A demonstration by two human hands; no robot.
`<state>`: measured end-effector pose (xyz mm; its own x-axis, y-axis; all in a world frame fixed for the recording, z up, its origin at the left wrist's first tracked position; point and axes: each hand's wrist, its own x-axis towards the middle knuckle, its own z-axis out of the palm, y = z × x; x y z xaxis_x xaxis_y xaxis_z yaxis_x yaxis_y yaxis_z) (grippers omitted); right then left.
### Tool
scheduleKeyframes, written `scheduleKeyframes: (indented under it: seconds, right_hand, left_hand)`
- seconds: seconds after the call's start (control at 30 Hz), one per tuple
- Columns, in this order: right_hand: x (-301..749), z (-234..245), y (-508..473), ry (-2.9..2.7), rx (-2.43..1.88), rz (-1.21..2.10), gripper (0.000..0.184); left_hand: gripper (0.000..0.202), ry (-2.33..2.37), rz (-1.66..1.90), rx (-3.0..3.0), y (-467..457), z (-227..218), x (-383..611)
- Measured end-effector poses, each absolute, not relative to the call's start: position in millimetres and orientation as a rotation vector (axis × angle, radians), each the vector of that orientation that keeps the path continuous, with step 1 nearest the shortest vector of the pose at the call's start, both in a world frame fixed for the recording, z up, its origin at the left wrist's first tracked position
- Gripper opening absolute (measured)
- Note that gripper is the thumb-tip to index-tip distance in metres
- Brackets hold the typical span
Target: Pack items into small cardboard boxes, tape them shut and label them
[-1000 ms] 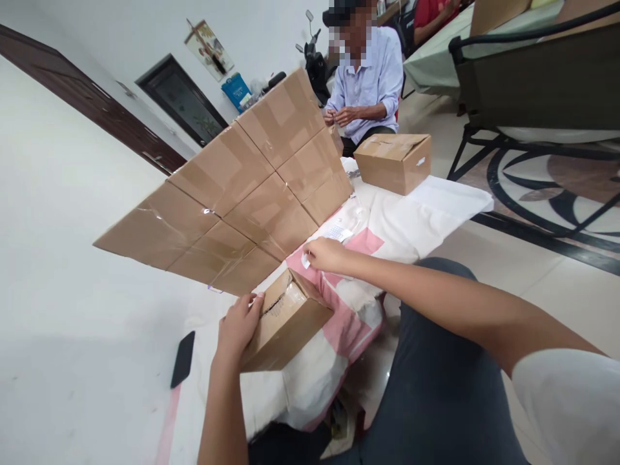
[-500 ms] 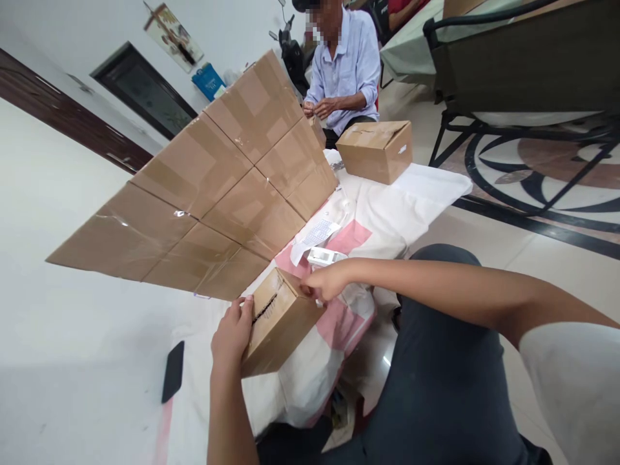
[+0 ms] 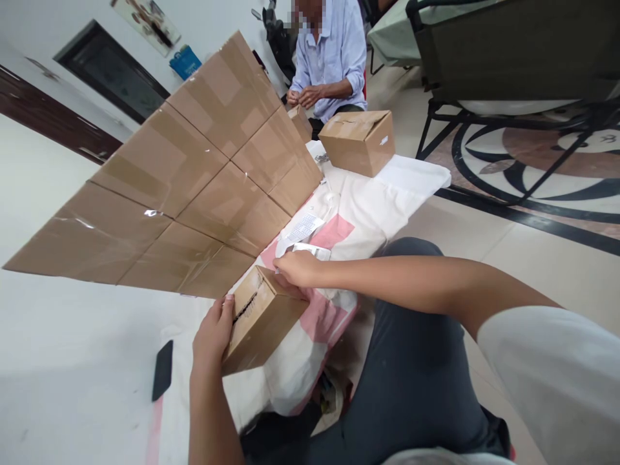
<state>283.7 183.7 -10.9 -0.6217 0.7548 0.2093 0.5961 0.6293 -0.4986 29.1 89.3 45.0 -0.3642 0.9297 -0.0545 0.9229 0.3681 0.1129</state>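
Behind the right hand [image 3: 299, 268] peeks a white box [image 3: 318, 252].

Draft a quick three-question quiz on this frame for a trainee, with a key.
1. Which of the wearer's hands is nearer the printed sheet?
2. True or false: the left hand touches the near cardboard box.
3. Besides white, which colour shows on the cloth? A) green B) pink C) yellow

Key: 1. the right hand; 2. true; 3. B.
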Motion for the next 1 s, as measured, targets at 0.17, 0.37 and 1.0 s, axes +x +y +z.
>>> scheduleKeyframes:
  seconds: [0.17,0.37,1.0]
  right_hand:
    - [289.2,-11.6,172.3,-2.425,-1.094,0.597,0.024]
    - [290.8,-12.2,160.2,-2.401,-1.104,0.675,0.026]
    - [324.3,-22.2,208.5,-2.469,-0.478,1.644,0.029]
  left_hand:
    - [0.069,2.508,0.106,1.669,88.6,46.8,33.0]
    - [0.073,2.537,0.122,1.575,86.5,49.0,35.9]
    - [0.071,2.54,0.154,1.575,86.0,48.1,32.9]
